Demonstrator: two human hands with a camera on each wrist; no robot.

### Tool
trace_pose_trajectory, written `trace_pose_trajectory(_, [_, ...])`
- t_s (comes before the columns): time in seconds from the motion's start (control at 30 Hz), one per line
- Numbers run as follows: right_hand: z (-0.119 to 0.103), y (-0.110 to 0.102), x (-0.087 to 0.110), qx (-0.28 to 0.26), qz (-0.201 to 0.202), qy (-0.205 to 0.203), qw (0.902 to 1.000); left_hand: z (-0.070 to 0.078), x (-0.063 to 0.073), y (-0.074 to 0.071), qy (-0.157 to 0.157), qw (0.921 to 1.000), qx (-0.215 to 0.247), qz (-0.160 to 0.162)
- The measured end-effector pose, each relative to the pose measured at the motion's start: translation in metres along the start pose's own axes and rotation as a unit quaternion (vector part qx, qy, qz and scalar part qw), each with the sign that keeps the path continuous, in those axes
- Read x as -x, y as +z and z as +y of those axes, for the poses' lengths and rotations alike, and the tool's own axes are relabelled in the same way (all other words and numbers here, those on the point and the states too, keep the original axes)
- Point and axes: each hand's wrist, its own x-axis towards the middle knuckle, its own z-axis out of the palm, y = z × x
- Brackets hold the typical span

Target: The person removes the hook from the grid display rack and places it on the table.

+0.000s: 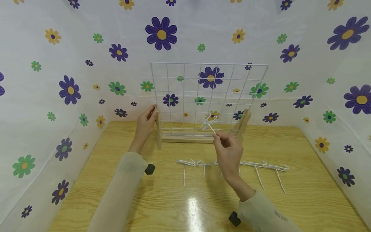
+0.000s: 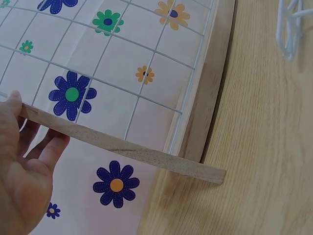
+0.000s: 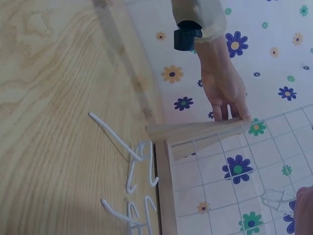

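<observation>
A white wire grid panel (image 1: 192, 91) stands upright in a wooden frame with a post at each side. My left hand (image 1: 146, 125) grips the upper end of the left wooden post (image 1: 158, 133); in the left wrist view thumb and fingers lie on either side of that post (image 2: 112, 144). Between thumb and fingertips, my right hand (image 1: 230, 154) pinches the straight prong of a white wire hook (image 1: 213, 129). The hook's bent end overlaps the lower middle of the grid in the head view. Only a sliver of the right hand (image 3: 304, 210) shows in the right wrist view.
Several more white wire hooks (image 1: 184, 174) lie in a row on the wooden table (image 1: 162, 206), in front of the frame and partly behind the right hand. Flower-patterned white sheeting (image 1: 127, 29) surrounds the table at the back and sides.
</observation>
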Motion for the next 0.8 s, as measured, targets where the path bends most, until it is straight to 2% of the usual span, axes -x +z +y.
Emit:
trace_pose_trajectory(0.2, [0.016, 0.0, 0.015, -0.022, -0.026, 0.024, 0.9991, 0.002, 0.001, 0.0, -0.009, 0.9999, -0.008, 0.0])
trace_pose_trajectory(0.6, [0.007, 0.012, 0.048, -0.036, -0.1, 0.047, 0.9932, 0.003, 0.001, -0.001, -0.009, 0.9999, -0.011, 0.001])
trace_pose_trajectory(0.8, [0.003, 0.02, 0.061, -0.023, -0.132, 0.068, 0.9886, 0.003, 0.002, -0.001, -0.01, 0.9998, -0.016, -0.001])
